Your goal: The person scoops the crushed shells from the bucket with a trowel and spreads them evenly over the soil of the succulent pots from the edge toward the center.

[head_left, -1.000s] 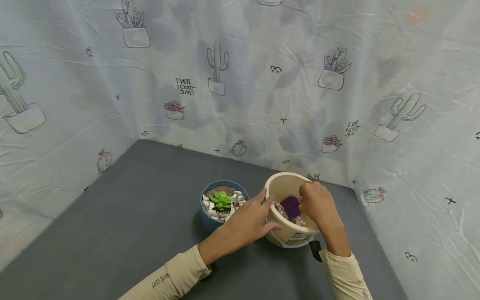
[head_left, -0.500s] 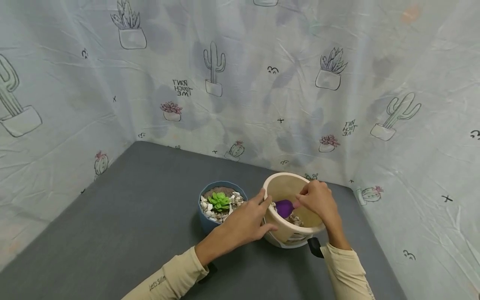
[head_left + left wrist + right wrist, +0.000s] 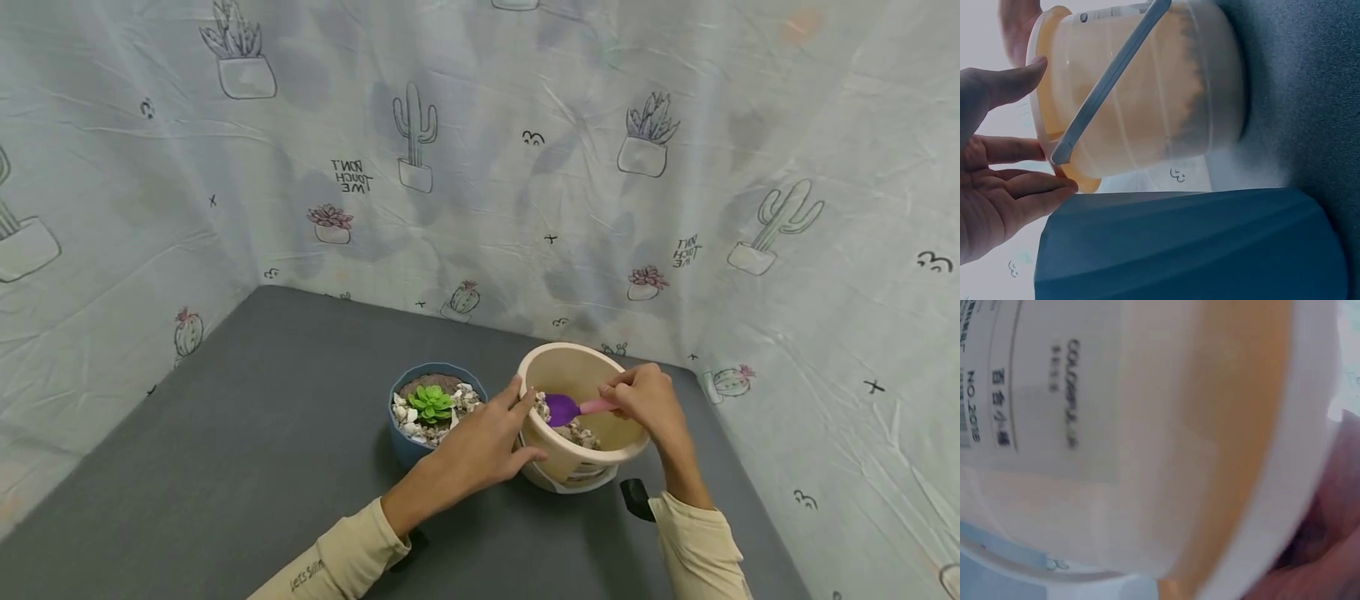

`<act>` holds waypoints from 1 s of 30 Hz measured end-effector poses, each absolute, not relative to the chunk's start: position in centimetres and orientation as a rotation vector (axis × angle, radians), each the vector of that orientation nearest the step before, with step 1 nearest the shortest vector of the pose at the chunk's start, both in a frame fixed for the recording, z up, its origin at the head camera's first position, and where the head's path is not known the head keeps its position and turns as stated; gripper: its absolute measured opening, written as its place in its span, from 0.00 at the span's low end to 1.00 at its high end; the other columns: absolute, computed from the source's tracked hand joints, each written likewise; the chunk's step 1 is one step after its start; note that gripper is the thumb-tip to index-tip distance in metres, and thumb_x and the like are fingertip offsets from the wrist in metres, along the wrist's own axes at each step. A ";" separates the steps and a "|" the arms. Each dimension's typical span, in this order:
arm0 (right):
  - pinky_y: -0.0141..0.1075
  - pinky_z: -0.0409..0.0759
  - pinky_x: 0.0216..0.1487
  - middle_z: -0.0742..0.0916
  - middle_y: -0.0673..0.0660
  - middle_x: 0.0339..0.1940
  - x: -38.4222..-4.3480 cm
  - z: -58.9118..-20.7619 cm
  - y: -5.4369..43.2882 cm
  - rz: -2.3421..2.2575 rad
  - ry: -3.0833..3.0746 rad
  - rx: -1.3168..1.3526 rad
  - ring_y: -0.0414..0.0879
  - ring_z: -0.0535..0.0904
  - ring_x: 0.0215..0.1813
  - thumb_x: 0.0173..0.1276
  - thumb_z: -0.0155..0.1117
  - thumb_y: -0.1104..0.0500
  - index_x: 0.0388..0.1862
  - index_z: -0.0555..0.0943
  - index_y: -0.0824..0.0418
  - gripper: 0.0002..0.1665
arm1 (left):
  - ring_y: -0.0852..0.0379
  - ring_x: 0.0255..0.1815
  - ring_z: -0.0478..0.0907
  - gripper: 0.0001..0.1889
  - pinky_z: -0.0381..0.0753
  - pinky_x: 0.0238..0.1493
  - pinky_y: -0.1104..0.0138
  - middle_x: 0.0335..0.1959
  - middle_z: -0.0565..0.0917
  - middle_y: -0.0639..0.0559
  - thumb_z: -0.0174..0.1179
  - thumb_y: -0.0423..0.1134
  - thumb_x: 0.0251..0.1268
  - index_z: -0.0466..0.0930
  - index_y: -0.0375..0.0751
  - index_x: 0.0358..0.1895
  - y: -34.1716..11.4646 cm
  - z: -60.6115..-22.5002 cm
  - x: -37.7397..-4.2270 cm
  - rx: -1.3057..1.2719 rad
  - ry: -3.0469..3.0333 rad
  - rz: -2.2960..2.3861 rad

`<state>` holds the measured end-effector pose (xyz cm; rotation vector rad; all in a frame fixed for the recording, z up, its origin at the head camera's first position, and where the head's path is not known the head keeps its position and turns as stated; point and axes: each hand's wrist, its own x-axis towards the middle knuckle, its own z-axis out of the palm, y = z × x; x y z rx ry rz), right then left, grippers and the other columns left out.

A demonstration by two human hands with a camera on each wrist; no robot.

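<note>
My right hand (image 3: 647,406) pinches the pink handle of a small purple shovel (image 3: 560,410) inside a cream bucket (image 3: 633,450). Gravel (image 3: 577,433) lies low in the bucket, and some shows at the shovel's tip. Extended fingers of my left hand (image 3: 480,442) rest at the near left of the rim. The left wrist view shows that thumb and fingers (image 3: 1016,149) spread along the rim, with some tips hidden. Left of the bucket stands a blue pot (image 3: 408,446) with a green succulent (image 3: 431,403), shells and pebbles.
Both containers stand on a grey table (image 3: 315,433). A sheet (image 3: 480,150) with printed cacti hangs behind and at the sides. The bucket has a pale carry handle (image 3: 1110,81) folded down and a printed label (image 3: 1035,394).
My right hand has brought the shovel up and left inside the bucket, so its blade and pink handle now show. The left hand keeps its place on the rim.
</note>
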<state>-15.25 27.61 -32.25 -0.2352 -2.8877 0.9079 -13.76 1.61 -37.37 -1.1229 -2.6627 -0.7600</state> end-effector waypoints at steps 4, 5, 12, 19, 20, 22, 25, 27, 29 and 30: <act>0.32 0.79 0.23 0.86 0.52 0.17 -14.5 -31.9 28.2 1.021 -2.832 -0.279 0.41 0.80 0.20 0.68 0.69 0.61 0.39 0.90 0.75 0.15 | 0.41 0.69 0.82 0.44 0.90 0.56 0.58 0.80 0.64 0.28 0.69 0.57 0.69 0.65 0.35 0.79 1.6 -37.6 -13.8 -1.123 -2.662 -0.769; 0.33 0.79 0.23 0.86 0.52 0.17 -14.4 -31.9 28.4 1.052 -2.820 -0.288 0.41 0.80 0.20 0.68 0.69 0.61 0.40 0.90 0.76 0.15 | 0.41 0.68 0.82 0.44 0.90 0.55 0.59 0.80 0.64 0.28 0.69 0.57 0.69 0.65 0.35 0.80 1.6 -37.6 -13.8 -1.121 -2.663 -0.772; 0.34 0.80 0.25 0.87 0.52 0.19 -13.7 -31.6 29.6 1.166 -2.759 -0.297 0.41 0.80 0.22 0.70 0.68 0.61 0.45 0.89 0.77 0.17 | 0.43 0.59 0.88 0.43 0.88 0.42 0.66 0.80 0.63 0.27 0.69 0.55 0.70 0.65 0.34 0.79 1.4 -37.9 -13.9 -1.127 -2.647 -0.798; 0.34 0.78 0.26 0.87 0.48 0.20 -13.3 -31.6 30.9 1.197 -2.733 -0.303 0.40 0.78 0.22 0.73 0.65 0.59 0.47 0.88 0.78 0.19 | 0.46 0.53 0.90 0.42 0.84 0.37 0.70 0.81 0.63 0.28 0.68 0.55 0.71 0.65 0.35 0.80 1.3 -37.9 -13.9 -1.139 -2.642 -0.809; 0.34 0.78 0.27 0.86 0.48 0.19 -13.2 -31.6 31.1 1.198 -2.732 -0.310 0.40 0.78 0.22 0.74 0.65 0.59 0.47 0.88 0.78 0.19 | 0.46 0.52 0.90 0.42 0.84 0.37 0.70 0.81 0.63 0.28 0.68 0.55 0.71 0.65 0.36 0.80 1.3 -37.9 -13.9 -1.140 -2.643 -0.807; 0.35 0.78 0.28 0.85 0.48 0.18 -13.0 -31.6 31.3 1.210 -2.721 -0.325 0.41 0.78 0.22 0.74 0.65 0.59 0.48 0.88 0.78 0.20 | 0.45 0.53 0.90 0.41 0.85 0.38 0.69 0.81 0.63 0.29 0.67 0.55 0.71 0.65 0.36 0.80 1.3 -37.9 -13.9 -1.142 -2.646 -0.811; 0.35 0.78 0.29 0.85 0.46 0.19 -12.6 -31.7 31.7 1.245 -2.702 -0.349 0.41 0.78 0.23 0.75 0.65 0.57 0.50 0.87 0.78 0.22 | 0.44 0.55 0.89 0.40 0.85 0.40 0.67 0.81 0.63 0.30 0.67 0.54 0.72 0.66 0.38 0.80 1.2 -37.8 -14.0 -1.147 -2.653 -0.854; 0.34 0.80 0.30 0.85 0.44 0.20 -12.3 -31.6 31.9 1.282 -2.679 -0.363 0.40 0.79 0.23 0.75 0.66 0.57 0.51 0.86 0.79 0.22 | 0.46 0.54 0.90 0.40 0.85 0.42 0.66 0.82 0.62 0.32 0.67 0.54 0.72 0.65 0.39 0.80 1.0 -37.8 -14.0 -1.149 -2.666 -0.886; 0.34 0.80 0.30 0.85 0.43 0.21 -12.0 -31.4 32.1 1.306 -2.663 -0.376 0.41 0.79 0.23 0.75 0.66 0.57 0.52 0.85 0.79 0.23 | 0.48 0.50 0.90 0.40 0.85 0.42 0.65 0.83 0.61 0.33 0.66 0.53 0.72 0.65 0.39 0.80 0.9 -37.8 -14.1 -1.155 -2.681 -0.909; 0.34 0.80 0.30 0.85 0.43 0.20 -11.9 -31.3 32.1 1.317 -2.657 -0.376 0.41 0.79 0.23 0.76 0.65 0.57 0.52 0.85 0.80 0.24 | 0.49 0.50 0.90 0.40 0.85 0.43 0.65 0.83 0.60 0.33 0.66 0.54 0.73 0.65 0.40 0.80 0.8 -37.8 -14.2 -1.158 -2.687 -0.911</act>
